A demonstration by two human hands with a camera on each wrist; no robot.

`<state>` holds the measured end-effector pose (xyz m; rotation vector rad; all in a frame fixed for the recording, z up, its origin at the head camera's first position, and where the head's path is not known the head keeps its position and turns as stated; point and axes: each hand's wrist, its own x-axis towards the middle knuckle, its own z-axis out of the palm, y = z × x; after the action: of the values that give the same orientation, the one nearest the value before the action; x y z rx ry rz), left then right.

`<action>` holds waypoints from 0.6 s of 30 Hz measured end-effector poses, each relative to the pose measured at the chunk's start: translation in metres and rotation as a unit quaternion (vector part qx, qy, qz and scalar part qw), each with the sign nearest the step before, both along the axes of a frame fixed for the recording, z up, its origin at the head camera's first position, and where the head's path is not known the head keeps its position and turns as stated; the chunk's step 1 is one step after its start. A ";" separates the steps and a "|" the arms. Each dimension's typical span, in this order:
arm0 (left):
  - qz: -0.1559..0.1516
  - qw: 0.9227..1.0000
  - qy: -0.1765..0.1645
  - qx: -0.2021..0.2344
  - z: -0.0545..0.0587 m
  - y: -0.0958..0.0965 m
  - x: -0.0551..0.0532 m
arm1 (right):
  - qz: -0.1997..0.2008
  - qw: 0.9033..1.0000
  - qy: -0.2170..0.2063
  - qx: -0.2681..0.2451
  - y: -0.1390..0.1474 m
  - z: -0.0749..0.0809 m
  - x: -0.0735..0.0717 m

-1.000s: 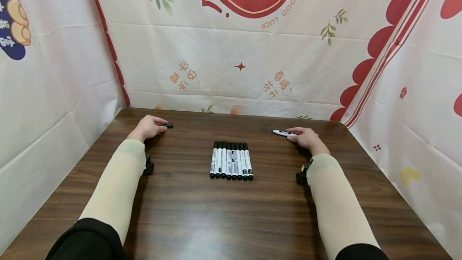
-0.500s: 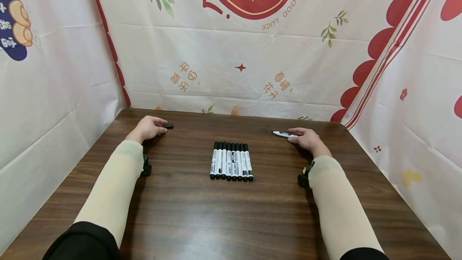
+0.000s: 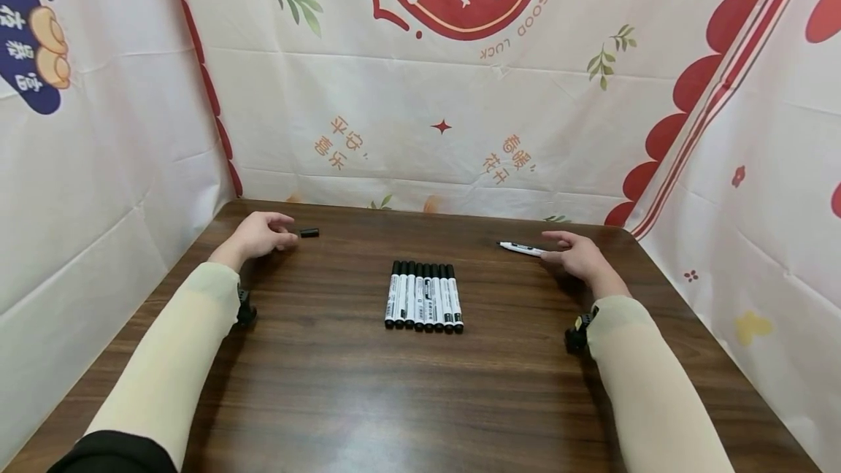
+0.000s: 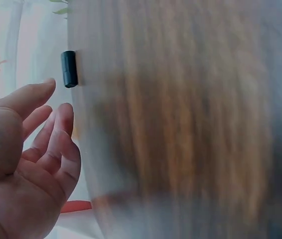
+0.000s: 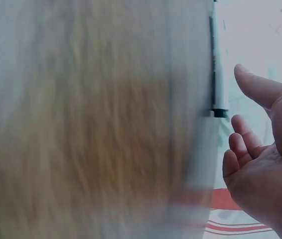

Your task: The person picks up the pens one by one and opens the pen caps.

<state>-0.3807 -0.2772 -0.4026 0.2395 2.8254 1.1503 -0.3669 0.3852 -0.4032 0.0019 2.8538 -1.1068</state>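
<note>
A black marker cap (image 3: 309, 233) lies on the table at the far left, just off the fingertips of my left hand (image 3: 258, 233). In the left wrist view a gap separates the cap (image 4: 69, 69) from that hand (image 4: 36, 149), whose fingers are loosely bent around nothing. At the far right lies an uncapped white marker (image 3: 521, 248), tip pointing left. Beside its rear end is my right hand (image 3: 581, 260). The right wrist view shows the marker (image 5: 219, 64) clear of the thumb and fingers of that hand (image 5: 265, 144), which holds nothing.
Several capped black-and-white markers (image 3: 424, 298) lie side by side in a row at mid-table. The brown wooden table (image 3: 394, 400) is bordered by a printed white cloth (image 3: 407, 86) at the back and both sides.
My left hand has let go of the black cap and drawn back leftward. My right hand has released the uncapped marker and moved right, toward me. Cap and marker stay on the table.
</note>
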 end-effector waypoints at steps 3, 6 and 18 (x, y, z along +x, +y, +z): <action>0.001 1.000 0.011 0.001 0.005 -0.002 0.007 | 0.006 1.000 0.014 -0.003 0.002 0.007 0.006; -0.002 1.000 0.019 0.006 0.009 -0.001 0.014 | 0.019 0.999 0.027 0.002 0.001 0.014 0.013; -0.051 0.996 0.052 0.048 0.017 0.026 0.041 | 0.096 0.994 0.051 -0.017 -0.029 0.026 0.054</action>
<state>-0.3392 -0.2513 -0.3856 0.4597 2.8110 1.2879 -0.3129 0.3563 -0.3777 -0.3342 2.8472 -1.1453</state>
